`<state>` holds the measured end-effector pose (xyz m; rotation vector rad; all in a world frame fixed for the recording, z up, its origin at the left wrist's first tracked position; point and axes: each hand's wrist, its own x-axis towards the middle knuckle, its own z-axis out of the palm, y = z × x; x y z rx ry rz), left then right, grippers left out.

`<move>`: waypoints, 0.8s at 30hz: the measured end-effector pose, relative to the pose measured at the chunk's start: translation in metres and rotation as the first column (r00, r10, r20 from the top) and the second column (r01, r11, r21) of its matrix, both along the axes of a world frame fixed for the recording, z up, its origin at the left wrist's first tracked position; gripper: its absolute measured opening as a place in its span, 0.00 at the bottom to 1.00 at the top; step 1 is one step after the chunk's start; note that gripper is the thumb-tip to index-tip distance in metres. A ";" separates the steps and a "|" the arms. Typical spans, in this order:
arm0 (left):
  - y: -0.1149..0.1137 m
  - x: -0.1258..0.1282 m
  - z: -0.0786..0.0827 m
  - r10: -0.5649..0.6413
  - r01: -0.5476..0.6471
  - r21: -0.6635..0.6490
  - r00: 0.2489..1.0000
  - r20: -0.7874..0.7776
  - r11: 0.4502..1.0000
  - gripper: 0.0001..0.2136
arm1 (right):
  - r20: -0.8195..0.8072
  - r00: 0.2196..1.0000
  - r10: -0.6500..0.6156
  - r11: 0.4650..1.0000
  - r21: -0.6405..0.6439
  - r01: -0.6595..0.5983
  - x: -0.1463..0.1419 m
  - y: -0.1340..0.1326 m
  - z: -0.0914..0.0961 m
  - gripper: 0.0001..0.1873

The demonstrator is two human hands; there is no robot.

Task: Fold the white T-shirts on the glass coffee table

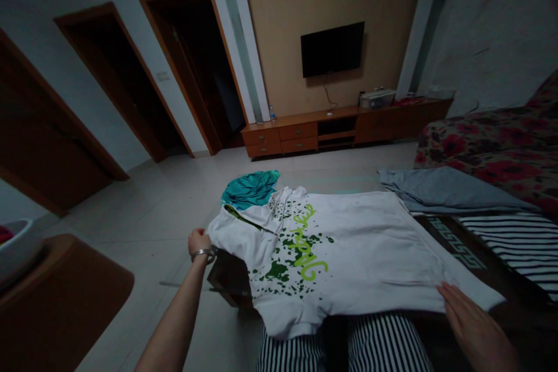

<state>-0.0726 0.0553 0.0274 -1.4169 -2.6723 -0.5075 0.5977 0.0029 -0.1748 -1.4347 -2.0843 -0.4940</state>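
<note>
A white T-shirt [361, 244] with green splashes and lettering lies spread out, its collar to the left and its hem to the right. My left hand [199, 242], a bracelet at its wrist, is closed on the shirt's edge near the collar. Flat on the lower side of the shirt, close to the hem, rests my right hand [468, 311] with fingers stretched out. Beyond the collar is a crumpled teal cloth [249, 189]. Under the shirt's left end a dark table corner [231, 276] shows.
Grey folded cloth [453, 189] and a black-and-white striped garment [514, 244] lie at the right by a flowered sofa [479, 133]. A brown rounded stand [87, 296] bears a white basin [20, 250] at left. Further back are a wooden TV cabinet [299, 131] and doorways.
</note>
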 end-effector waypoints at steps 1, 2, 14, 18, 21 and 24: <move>0.006 0.006 -0.003 -0.079 0.079 -0.011 0.997 -0.003 0.997 0.12 | 0.010 1.000 0.002 1.000 0.002 -0.002 0.001 0.000 -0.001 0.22; 0.012 0.012 -0.007 -0.177 0.176 -0.035 0.984 -0.007 0.984 0.12 | 0.013 1.000 0.003 1.000 0.004 -0.003 0.001 0.000 -0.001 0.22; 0.016 0.035 -0.048 -0.539 0.523 -0.369 0.840 0.069 0.768 0.10 | -0.042 0.998 -0.038 0.999 -0.031 0.036 0.002 0.004 -0.006 0.22; -0.009 0.012 -0.045 -0.432 0.414 -0.453 0.899 0.070 0.789 0.06 | -0.052 0.997 -0.063 0.997 -0.045 0.061 0.001 0.003 -0.006 0.23; -0.018 -0.001 -0.039 -0.326 0.303 -0.470 0.945 0.033 0.829 0.04 | -0.064 0.995 -0.072 0.996 -0.053 0.068 -0.002 0.002 -0.005 0.23; -0.011 -0.002 -0.035 -0.227 0.194 -0.374 0.973 -0.047 0.907 0.10 | -0.086 0.993 -0.082 0.995 -0.068 0.076 -0.004 0.000 -0.003 0.24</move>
